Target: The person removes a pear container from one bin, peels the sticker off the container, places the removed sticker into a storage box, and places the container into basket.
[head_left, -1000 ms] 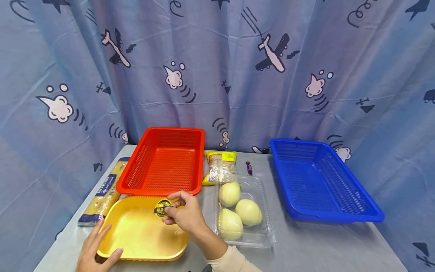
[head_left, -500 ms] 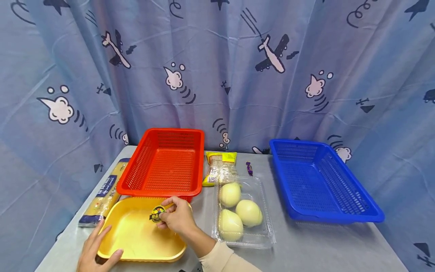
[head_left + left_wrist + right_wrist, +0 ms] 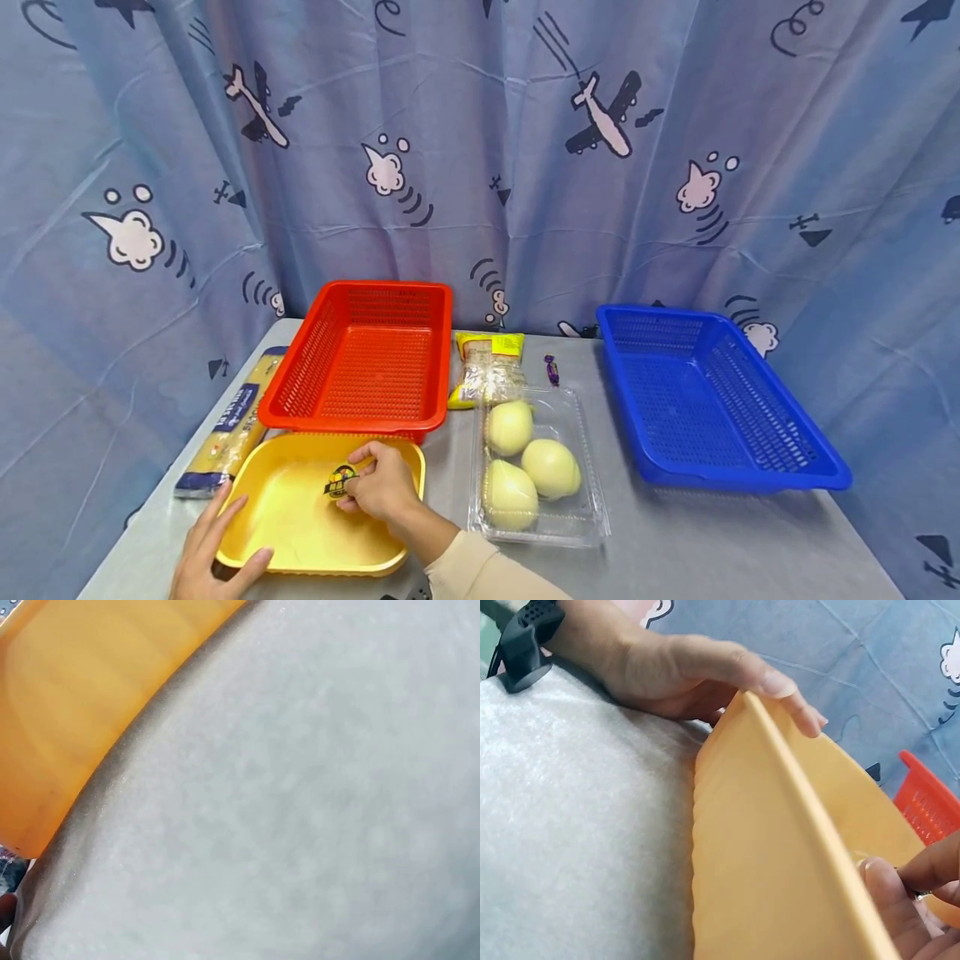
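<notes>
In the head view, my right hand [image 3: 384,487] is over the yellow basin [image 3: 300,537], pinching a round sticker [image 3: 341,482] between thumb and fingers. The sticker is black and yellow, with a small colourful picture and a dark banner across it. At the basin's near left corner, my left hand [image 3: 213,554] rests on the rim with fingers spread and fairly straight. The right wrist view shows the left hand [image 3: 705,671] with its digits over the rim [image 3: 802,791]; the right hand's fingertips [image 3: 885,881] are partly hidden by the basin wall.
Behind the basin stands a red basket [image 3: 375,375], with a long pack of pasta [image 3: 232,425] to the left. Rightward are a clear box [image 3: 558,533] of three pale round fruits [image 3: 551,468], a yellow snack bag [image 3: 487,367], a purple-wrapped candy [image 3: 552,370] and a blue basket [image 3: 697,400].
My right hand has moved left and slightly down over the basin, carrying the sticker with it. The left hand stays at the same corner.
</notes>
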Demonstrator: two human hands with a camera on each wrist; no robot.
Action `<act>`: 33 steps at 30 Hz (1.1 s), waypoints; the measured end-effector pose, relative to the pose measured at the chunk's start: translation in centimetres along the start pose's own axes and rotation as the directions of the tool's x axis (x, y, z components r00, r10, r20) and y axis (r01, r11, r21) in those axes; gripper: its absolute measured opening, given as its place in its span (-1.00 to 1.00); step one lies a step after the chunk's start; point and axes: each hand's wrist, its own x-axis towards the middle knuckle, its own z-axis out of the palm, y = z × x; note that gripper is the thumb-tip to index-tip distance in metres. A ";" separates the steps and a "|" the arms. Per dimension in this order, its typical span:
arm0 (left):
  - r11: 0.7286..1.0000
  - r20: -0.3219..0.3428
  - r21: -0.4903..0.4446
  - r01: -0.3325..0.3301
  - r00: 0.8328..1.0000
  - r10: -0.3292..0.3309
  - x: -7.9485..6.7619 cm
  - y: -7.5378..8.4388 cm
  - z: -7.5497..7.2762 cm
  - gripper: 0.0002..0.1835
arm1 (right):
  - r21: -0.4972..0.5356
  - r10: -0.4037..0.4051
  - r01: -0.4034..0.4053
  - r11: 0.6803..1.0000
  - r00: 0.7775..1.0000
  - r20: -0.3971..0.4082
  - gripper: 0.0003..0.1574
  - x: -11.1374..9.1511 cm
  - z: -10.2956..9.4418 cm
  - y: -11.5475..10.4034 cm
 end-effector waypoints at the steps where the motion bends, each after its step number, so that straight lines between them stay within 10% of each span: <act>1: 1.000 -0.001 0.001 -0.001 1.000 0.001 0.0 0.0 0.0 -0.20 | -0.013 0.003 -0.003 1.000 1.000 -0.003 -0.62 0.0 0.1 0.1; 33: 1.000 -0.027 -0.002 -0.026 0.999 0.026 -0.1 -0.3 0.2 -0.22 | -0.361 0.024 -0.027 0.932 1.000 -0.014 -0.63 -0.5 0.4 0.7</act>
